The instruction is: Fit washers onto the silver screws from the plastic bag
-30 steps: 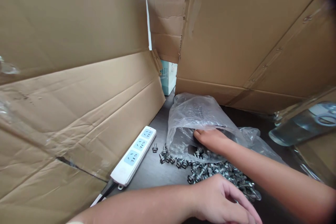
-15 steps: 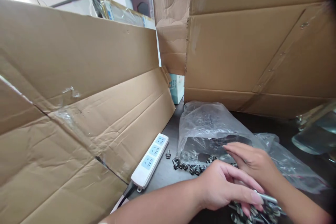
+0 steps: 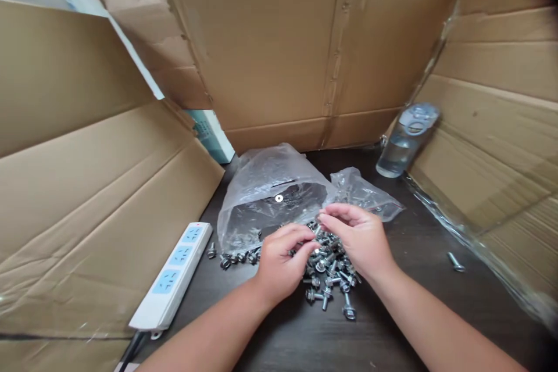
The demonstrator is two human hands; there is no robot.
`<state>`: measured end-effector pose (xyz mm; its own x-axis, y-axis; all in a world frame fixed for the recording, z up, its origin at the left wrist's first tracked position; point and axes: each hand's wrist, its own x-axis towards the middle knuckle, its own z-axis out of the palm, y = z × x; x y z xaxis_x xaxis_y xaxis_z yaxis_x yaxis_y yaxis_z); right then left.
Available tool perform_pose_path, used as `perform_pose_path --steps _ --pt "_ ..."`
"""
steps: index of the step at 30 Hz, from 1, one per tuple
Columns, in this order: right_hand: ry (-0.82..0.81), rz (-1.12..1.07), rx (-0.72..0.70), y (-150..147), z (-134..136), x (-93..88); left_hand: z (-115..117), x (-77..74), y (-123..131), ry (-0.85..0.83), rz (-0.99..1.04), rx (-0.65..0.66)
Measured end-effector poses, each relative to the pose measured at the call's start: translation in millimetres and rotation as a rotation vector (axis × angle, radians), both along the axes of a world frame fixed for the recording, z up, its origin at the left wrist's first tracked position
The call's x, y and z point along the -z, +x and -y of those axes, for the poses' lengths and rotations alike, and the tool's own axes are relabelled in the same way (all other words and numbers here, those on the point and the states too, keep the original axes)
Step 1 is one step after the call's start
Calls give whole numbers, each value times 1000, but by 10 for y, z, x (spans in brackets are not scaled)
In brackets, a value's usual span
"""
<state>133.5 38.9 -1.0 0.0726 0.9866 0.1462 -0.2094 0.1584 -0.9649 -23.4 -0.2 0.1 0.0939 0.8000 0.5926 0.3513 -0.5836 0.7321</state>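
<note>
Evidently this is fine fingertip work: the left hand (image 3: 281,264) and the right hand (image 3: 366,241) come close together just above a heap of loose bolts (image 3: 333,269). The heap lies on the dark desk (image 3: 270,337), in front of the open mouth of a clear plastic bag (image 3: 279,171). The right grip is narrow, thumb and forefinger nearly meeting, with perhaps a small metal piece at the tips; I cannot tell for sure. The left grip is narrow too, and a bolt shaft shows beside its fingertips, though whether it is held is unclear.

To do this well, I would steady one piece with the left fingers and let the right make the small adjustments, pinching lightly so nothing twists away. Working low over the heap seems sensible, since a slip would cost little. Forearms are best kept off the strays: one bolt (image 3: 455,262) lies well apart to the right, and another sits beside the white power strip (image 3: 174,279).
</note>
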Motion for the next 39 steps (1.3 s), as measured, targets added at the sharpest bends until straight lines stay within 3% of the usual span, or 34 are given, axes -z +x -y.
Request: perform_pose_path --steps 5,11,19,22,26,32,34,36,39 --pt "16 31 -50 -7 49 -57 -48 -41 -4 68 -33 -58" --pt "100 120 -47 -35 72 -1 -53 -44 1 65 -45 -49" --pt "525 376 121 -66 84 69 -18 -59 23 -98 25 -102" --pt "697 466 124 -72 88 86 -17 -61 37 -309 180 -122" --pt "835 544 90 -94 106 87 -48 -62 38 -641 567 -77" --pt "761 446 157 -35 14 -12 -92 -44 -12 -704 812 -20" --pt "755 536 63 4 -67 -75 -83 -66 -22 -717 853 24" --pt "703 766 -120 2 -168 -149 -61 -109 -30 -729 894 98" --pt "508 1124 -339 -143 -356 -245 -15 -191 -58 -735 966 265"
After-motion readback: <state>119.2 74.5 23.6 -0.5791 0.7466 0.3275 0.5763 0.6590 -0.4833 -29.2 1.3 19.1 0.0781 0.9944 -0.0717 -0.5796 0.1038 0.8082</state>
